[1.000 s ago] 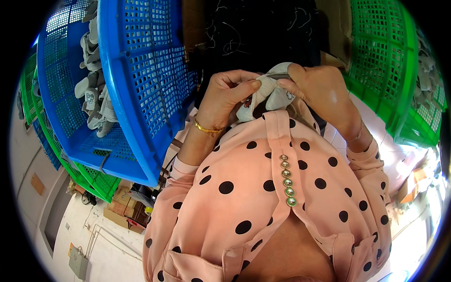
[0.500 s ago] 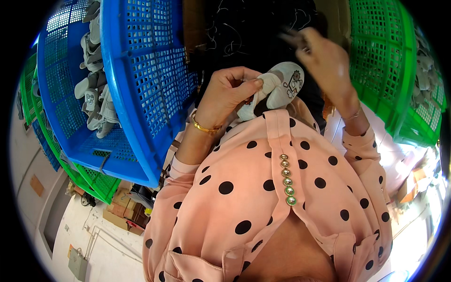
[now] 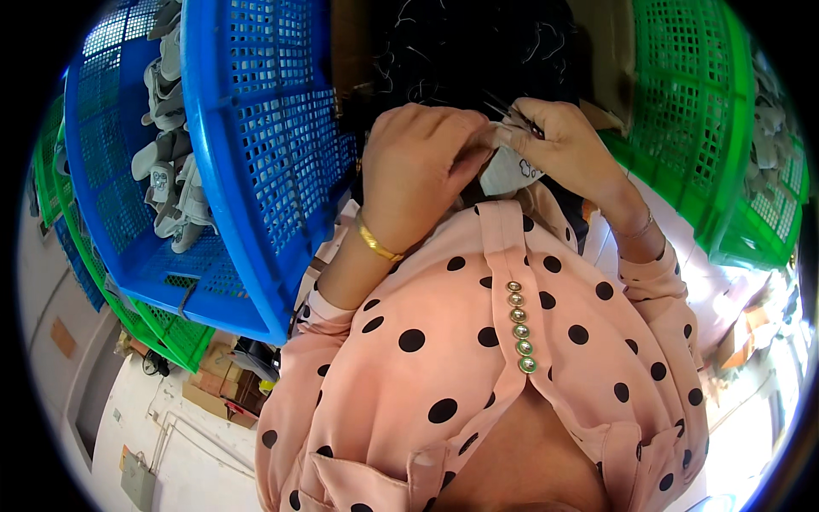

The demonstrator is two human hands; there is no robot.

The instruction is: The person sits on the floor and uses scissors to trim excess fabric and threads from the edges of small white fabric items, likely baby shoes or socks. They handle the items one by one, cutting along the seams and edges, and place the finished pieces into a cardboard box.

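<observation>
While left hand (image 3: 418, 166) pinches grey sock (image 3: 510, 166) and right hand (image 3: 559, 141) grips thin dark tool (image 3: 512, 113) at sock's top edge, sock sits right of blue basket (image 3: 247, 162). Risk: tool slips, pricks left fingers; loose pinch drops sock.

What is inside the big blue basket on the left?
The blue basket holds a loose pile of small grey and white fabric pieces, much like the piece in the hands. Its near wall hides whatever lies deeper.
</observation>
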